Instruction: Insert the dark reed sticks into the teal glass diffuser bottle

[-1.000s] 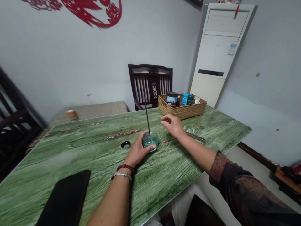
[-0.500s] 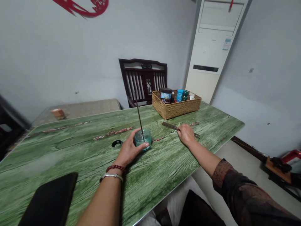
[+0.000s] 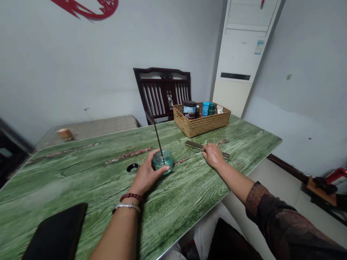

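A small teal glass jar stands on the green wood-grain table, and a thin dark stick rises from it, leaning left. My left hand is wrapped round the jar's near side. My right hand rests to the right on a small bundle of dark sticks lying flat on the table, fingers curled onto them. A black ring-shaped cap lies just left of the jar.
A wicker basket with jars and bottles stands at the far right of the table. A dark flat case lies at the near left. A wooden chair and a white standing air conditioner are behind the table.
My right hand has moved from near the upright stick down and right onto the bundle of sticks. My left hand has stayed on the jar. The camera has shifted slightly.
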The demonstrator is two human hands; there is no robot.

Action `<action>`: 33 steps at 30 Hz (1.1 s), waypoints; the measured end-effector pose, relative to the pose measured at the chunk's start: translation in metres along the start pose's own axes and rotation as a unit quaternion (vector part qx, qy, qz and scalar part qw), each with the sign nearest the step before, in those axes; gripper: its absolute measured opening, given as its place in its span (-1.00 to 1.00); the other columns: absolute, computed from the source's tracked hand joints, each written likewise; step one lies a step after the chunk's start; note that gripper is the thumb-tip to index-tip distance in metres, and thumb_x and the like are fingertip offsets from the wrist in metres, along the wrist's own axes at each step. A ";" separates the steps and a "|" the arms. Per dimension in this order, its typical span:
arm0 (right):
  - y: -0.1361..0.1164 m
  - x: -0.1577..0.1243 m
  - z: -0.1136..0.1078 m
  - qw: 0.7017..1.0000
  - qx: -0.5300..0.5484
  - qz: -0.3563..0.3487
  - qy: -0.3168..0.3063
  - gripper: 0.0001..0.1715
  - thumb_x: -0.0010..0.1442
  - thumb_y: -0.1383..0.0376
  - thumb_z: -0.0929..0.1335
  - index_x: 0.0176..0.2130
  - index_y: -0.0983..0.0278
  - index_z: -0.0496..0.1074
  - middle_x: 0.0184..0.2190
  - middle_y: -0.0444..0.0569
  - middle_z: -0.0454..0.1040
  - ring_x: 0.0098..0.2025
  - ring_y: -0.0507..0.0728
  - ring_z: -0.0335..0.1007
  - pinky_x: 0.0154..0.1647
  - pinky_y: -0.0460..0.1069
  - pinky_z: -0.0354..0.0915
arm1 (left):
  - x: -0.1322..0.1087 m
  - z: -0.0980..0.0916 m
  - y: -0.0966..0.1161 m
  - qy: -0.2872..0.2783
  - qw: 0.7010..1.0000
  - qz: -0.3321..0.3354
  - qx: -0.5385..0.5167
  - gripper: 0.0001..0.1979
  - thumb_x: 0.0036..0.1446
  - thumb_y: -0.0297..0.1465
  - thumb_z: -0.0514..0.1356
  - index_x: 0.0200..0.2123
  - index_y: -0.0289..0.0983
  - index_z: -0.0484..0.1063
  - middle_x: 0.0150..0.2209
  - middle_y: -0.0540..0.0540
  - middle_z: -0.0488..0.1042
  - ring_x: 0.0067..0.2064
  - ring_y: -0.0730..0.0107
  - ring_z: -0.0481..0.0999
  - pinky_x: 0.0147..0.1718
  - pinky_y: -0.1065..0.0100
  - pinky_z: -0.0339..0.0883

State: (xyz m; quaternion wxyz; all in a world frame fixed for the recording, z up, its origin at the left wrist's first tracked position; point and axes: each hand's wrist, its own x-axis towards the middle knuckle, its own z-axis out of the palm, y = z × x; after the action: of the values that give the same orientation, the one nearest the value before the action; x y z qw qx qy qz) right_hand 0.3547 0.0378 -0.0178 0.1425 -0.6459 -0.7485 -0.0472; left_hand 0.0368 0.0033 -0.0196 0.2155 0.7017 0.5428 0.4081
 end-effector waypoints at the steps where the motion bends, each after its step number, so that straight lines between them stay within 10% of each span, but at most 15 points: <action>1: 0.000 0.000 0.000 1.000 0.004 -0.001 0.003 -0.77 0.41 0.27 0.35 -0.05 0.25 0.60 -0.05 0.12 0.58 0.04 0.23 0.47 0.08 0.03 0.27 | 0.000 0.000 0.000 -0.001 1.000 0.000 0.000 -0.15 -0.03 0.01 0.37 0.27 -0.25 0.34 0.14 -0.28 0.57 0.11 -0.11 0.59 0.15 -0.06 0.42; 15: -0.004 -0.005 -0.005 1.000 0.013 0.014 -0.010 -0.76 0.44 0.29 0.31 -0.08 0.26 0.59 -0.06 0.13 0.63 -0.04 0.21 0.54 -0.11 -0.01 0.26 | 0.000 0.001 0.002 0.004 1.000 -0.002 -0.004 -0.16 -0.05 0.00 0.38 0.25 -0.24 0.34 0.14 -0.27 0.56 0.12 -0.11 0.59 0.17 -0.06 0.41; 22: -0.018 0.003 -0.042 0.985 0.133 0.025 0.106 -0.83 0.39 0.30 0.35 -0.08 0.22 0.55 -0.23 0.02 0.66 -0.18 0.18 0.57 -0.16 -0.01 0.28 | 0.000 0.003 -0.002 0.000 1.000 0.010 -0.020 -0.17 -0.04 -0.01 0.39 0.25 -0.23 0.35 0.11 -0.25 0.58 0.09 -0.09 0.60 0.13 -0.04 0.44; 28: -0.057 0.026 -0.094 0.861 0.446 -0.083 0.231 -0.75 0.24 0.30 0.42 -0.05 0.21 0.52 -0.35 -0.14 0.61 -0.30 0.10 0.54 -0.14 0.00 0.41 | -0.001 0.003 -0.001 0.000 1.000 0.009 -0.025 -0.16 -0.04 -0.03 0.39 0.27 -0.25 0.35 0.10 -0.26 0.59 0.09 -0.11 0.61 0.13 -0.07 0.44; 33: -0.107 0.039 -0.117 0.741 0.619 -0.143 0.219 -0.74 0.24 0.14 0.45 -0.10 0.18 0.46 -0.34 -0.14 0.59 -0.30 0.07 0.54 -0.24 -0.01 0.48 | -0.001 0.004 -0.001 0.006 0.999 0.017 -0.041 -0.18 -0.03 -0.06 0.40 0.27 -0.26 0.34 0.16 -0.29 0.55 0.13 -0.10 0.59 0.18 -0.07 0.42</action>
State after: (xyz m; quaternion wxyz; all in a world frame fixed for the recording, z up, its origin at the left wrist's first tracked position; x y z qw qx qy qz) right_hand 0.2624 0.0282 0.1171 0.6623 -0.2731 -0.6447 0.2667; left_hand 0.0392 0.0036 -0.0232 0.2337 0.6992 0.5149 0.4375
